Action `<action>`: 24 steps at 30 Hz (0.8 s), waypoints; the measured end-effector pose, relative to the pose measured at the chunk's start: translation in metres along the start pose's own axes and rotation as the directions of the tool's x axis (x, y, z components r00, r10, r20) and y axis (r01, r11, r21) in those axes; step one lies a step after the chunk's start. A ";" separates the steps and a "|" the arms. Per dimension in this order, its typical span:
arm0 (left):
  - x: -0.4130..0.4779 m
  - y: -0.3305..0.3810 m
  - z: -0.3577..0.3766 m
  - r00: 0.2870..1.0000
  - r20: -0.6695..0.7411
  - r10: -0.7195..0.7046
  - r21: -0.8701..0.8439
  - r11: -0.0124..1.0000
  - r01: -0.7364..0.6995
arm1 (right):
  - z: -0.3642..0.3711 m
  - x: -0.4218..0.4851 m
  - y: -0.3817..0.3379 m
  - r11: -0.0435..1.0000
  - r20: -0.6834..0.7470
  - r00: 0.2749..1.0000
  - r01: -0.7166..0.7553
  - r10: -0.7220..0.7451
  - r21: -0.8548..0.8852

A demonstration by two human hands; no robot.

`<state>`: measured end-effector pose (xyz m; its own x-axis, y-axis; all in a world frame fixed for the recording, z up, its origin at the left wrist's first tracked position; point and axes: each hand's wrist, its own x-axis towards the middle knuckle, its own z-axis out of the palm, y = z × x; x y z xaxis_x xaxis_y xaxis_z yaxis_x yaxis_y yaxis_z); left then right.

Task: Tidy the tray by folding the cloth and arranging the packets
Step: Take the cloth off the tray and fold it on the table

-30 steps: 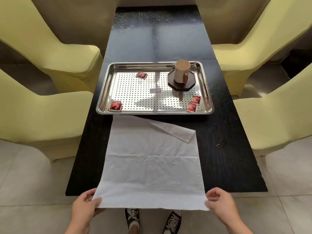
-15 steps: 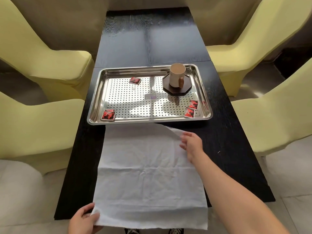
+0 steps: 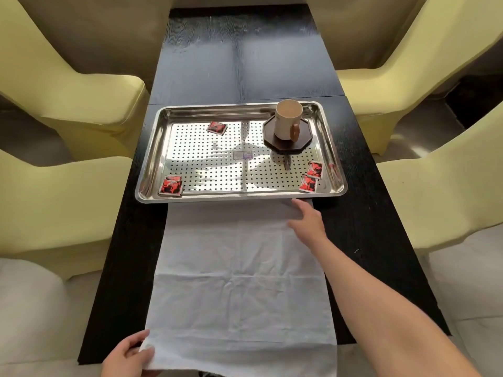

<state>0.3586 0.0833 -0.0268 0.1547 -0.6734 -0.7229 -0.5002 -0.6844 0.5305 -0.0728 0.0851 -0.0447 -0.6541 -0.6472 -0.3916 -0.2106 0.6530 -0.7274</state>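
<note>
Cloth (image 3: 239, 281) lies spread flat and unfolded on the dark desk (image 3: 245, 66), its far edge against the steel tray (image 3: 148, 164) and its near edge hanging over the desk's front. No fold is made yet, so the folding is all to do. Four red packets sit scattered in the tray: one far left-centre (image 3: 217, 127), one at the near-left corner (image 3: 171, 186), two close together near right (image 3: 311, 176); arranging them is also left. The right hand (image 3: 307, 223) rests open, fingers spread, on the cloth's far right corner. The left hand (image 3: 128, 355) pinches the near-left corner, apparently between thumb and fingers.
</note>
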 end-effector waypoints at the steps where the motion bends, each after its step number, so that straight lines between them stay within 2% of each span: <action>1: 0.001 -0.003 -0.001 1.000 -0.002 0.008 0.022 1.000 -0.008 | -0.003 0.003 0.002 0.954 0.054 0.997 0.072 -0.059 -0.291; 2: 0.002 -0.008 -0.003 1.000 -0.001 0.019 0.041 0.999 -0.019 | -0.005 0.005 0.005 0.857 0.108 0.989 0.139 -0.098 -0.495; 3: 0.003 -0.014 -0.006 1.000 0.006 0.023 0.053 0.998 -0.024 | -0.006 0.007 0.009 0.787 0.149 0.981 0.191 -0.127 -0.586; 4: 0.003 -0.019 -0.009 1.000 0.018 0.013 0.051 0.999 -0.014 | -0.007 0.005 0.011 0.779 0.163 0.975 0.219 -0.151 -0.588; 7: 0.005 -0.034 -0.018 0.995 0.098 -0.024 0.017 1.000 0.023 | -0.014 -0.023 0.025 0.917 0.056 0.978 0.209 -0.202 -0.340; 10: 0.004 -0.043 -0.022 0.994 0.103 -0.036 -0.039 0.998 0.041 | -0.015 -0.084 0.052 0.967 -0.140 0.972 0.160 -0.190 -0.197; 13: -0.005 -0.040 -0.019 0.992 0.085 -0.098 -0.248 0.962 0.116 | -0.019 -0.152 0.085 0.995 -0.275 0.959 0.050 -0.071 -0.082; 17: -0.012 -0.033 -0.018 0.993 0.089 -0.084 -0.321 0.941 0.108 | -0.014 -0.217 0.133 0.957 -0.331 0.901 -0.289 0.280 0.022; 19: -0.013 -0.030 -0.017 0.993 0.096 -0.073 -0.366 0.925 0.103 | -0.005 -0.234 0.147 0.909 -0.262 0.873 -0.414 0.411 0.046; 21: -0.012 -0.029 -0.015 0.993 0.091 -0.080 -0.383 0.917 0.109 | 0.003 -0.242 0.152 0.858 -0.113 0.851 -0.512 0.512 0.033; 24: -0.010 -0.029 -0.014 0.992 0.087 -0.089 -0.393 0.912 0.116 | 0.006 -0.244 0.154 0.795 0.048 0.807 -0.588 0.588 0.150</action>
<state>0.3831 0.1059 -0.0283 0.1241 -0.5833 -0.8028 -0.1035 -0.8122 0.5741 0.0586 0.3413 -0.0648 -0.6169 -0.1573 -0.7712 0.3263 0.8406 -0.4324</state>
